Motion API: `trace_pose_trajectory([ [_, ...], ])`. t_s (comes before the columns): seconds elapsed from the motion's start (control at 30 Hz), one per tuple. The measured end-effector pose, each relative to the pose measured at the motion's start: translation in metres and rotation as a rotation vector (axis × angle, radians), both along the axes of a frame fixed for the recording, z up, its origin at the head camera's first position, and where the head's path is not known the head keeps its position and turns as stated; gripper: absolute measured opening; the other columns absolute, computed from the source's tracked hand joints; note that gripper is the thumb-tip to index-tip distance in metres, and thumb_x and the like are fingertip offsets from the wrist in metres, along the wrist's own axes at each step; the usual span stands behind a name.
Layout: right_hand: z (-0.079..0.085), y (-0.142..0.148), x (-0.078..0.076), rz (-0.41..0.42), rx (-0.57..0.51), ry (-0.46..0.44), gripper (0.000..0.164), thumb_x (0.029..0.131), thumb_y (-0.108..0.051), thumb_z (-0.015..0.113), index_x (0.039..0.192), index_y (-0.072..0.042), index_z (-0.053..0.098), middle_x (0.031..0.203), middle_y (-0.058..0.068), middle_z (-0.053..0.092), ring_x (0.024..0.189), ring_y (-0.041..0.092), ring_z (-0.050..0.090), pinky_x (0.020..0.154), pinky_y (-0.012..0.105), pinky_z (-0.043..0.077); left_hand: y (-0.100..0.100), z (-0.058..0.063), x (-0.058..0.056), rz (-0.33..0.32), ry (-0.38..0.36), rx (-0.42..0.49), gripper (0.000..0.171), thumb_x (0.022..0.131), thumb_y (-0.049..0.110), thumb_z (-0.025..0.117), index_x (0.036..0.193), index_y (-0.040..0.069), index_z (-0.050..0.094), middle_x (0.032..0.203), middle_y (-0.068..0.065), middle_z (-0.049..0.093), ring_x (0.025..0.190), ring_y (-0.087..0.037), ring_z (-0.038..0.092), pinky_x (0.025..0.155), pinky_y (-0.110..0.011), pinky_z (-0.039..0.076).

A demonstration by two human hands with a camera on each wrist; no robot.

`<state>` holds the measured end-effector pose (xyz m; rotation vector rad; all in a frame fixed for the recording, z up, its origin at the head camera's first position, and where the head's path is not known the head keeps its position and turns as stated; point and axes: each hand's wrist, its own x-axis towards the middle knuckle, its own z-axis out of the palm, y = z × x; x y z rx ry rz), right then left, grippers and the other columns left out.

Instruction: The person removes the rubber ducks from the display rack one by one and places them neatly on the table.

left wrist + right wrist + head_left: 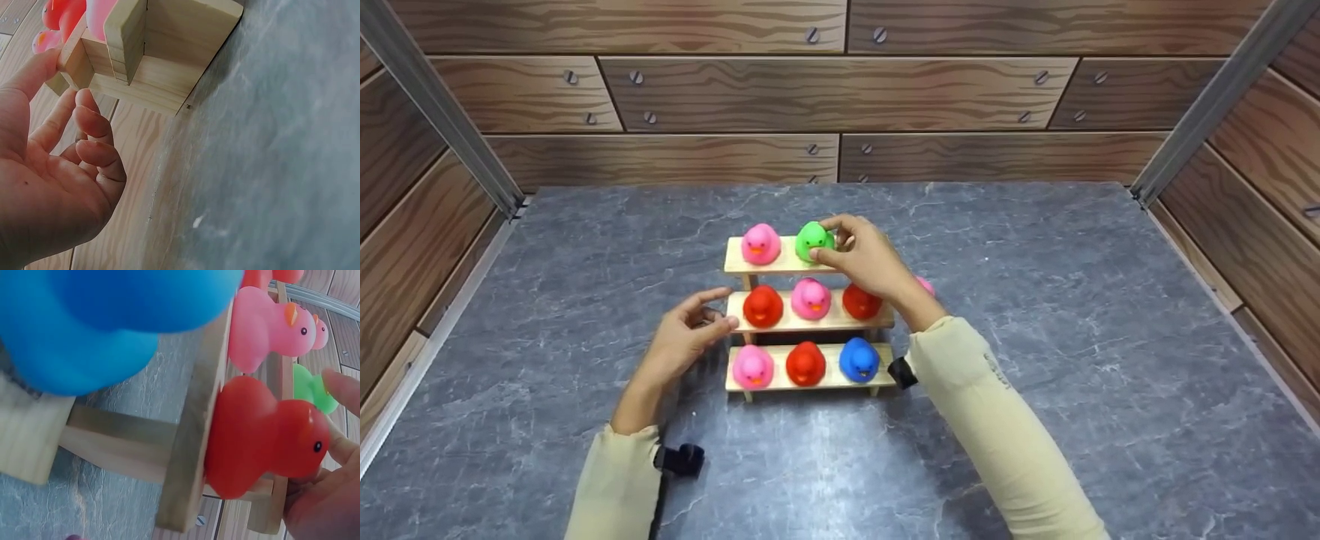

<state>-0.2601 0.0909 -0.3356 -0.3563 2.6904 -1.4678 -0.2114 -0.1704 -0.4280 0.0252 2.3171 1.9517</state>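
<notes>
A three-tier wooden stand (810,328) carries several rubber ducks. My right hand (874,255) pinches a green rubber duck (812,241) on the top tier, thumb in front and forefinger behind. To its left sits a pink duck (761,244). The middle tier bears a red duck (763,307), a pink one (811,298) and another red one (242,439), partly under my right hand in the head view. My left hand (679,337) holds the left end of the middle tier between thumb and forefinger, its other fingers curled loosely.
On the bottom tier stand a pink duck (753,367), a red duck (806,364) and a blue duck (859,360). Another pink duck (926,286) shows partly behind my right wrist. Wood-patterned walls (840,94) border the grey marbled table (1072,337).
</notes>
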Motion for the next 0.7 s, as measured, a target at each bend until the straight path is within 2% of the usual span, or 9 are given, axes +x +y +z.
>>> trace_pose_trajectory([
  [0.27, 0.000, 0.010, -0.001, -0.013, -0.108, 0.015, 0.040, 0.087, -0.014, 0.069, 0.123, -0.001, 0.059, 0.086, -0.001, 0.046, 0.076, 0.010, 0.046, 0.066, 0.017, 0.040, 0.000, -0.001, 0.001, 0.014, -0.013, 0.017, 0.050, 0.086, 0.010, 0.071, 0.133, 0.007, 0.055, 0.078, 0.005, 0.059, 0.061, -0.005, 0.045, 0.054, -0.018, 0.036],
  [0.5, 0.001, 0.027, -0.002, -0.027, -0.161, 0.012, 0.040, 0.089, -0.013, 0.068, 0.125, -0.001, 0.057, 0.087, 0.000, 0.046, 0.067, 0.008, 0.047, 0.055, 0.018, 0.045, 0.000, 0.001, 0.001, 0.011, -0.021, 0.001, 0.051, 0.086, 0.012, 0.071, 0.134, 0.007, 0.054, 0.078, 0.006, 0.059, 0.059, -0.005, 0.044, 0.053, -0.018, 0.036],
  [0.63, 0.000, 0.036, -0.003, -0.035, -0.169, 0.025, 0.040, 0.088, -0.013, 0.068, 0.125, 0.000, 0.058, 0.086, 0.000, 0.047, 0.068, 0.008, 0.047, 0.056, 0.018, 0.047, 0.000, 0.001, 0.001, 0.008, -0.021, 0.001, 0.052, 0.086, 0.012, 0.072, 0.134, 0.008, 0.054, 0.078, 0.006, 0.059, 0.059, -0.005, 0.044, 0.053, -0.019, 0.037],
  [0.7, -0.001, 0.040, -0.003, -0.038, -0.160, 0.039, 0.040, 0.088, -0.013, 0.068, 0.124, -0.001, 0.058, 0.087, 0.000, 0.048, 0.070, 0.009, 0.046, 0.058, 0.017, 0.044, 0.000, 0.001, 0.001, 0.009, -0.022, 0.002, 0.051, 0.086, 0.012, 0.071, 0.134, 0.008, 0.054, 0.078, 0.006, 0.059, 0.060, -0.005, 0.045, 0.054, -0.019, 0.037],
])
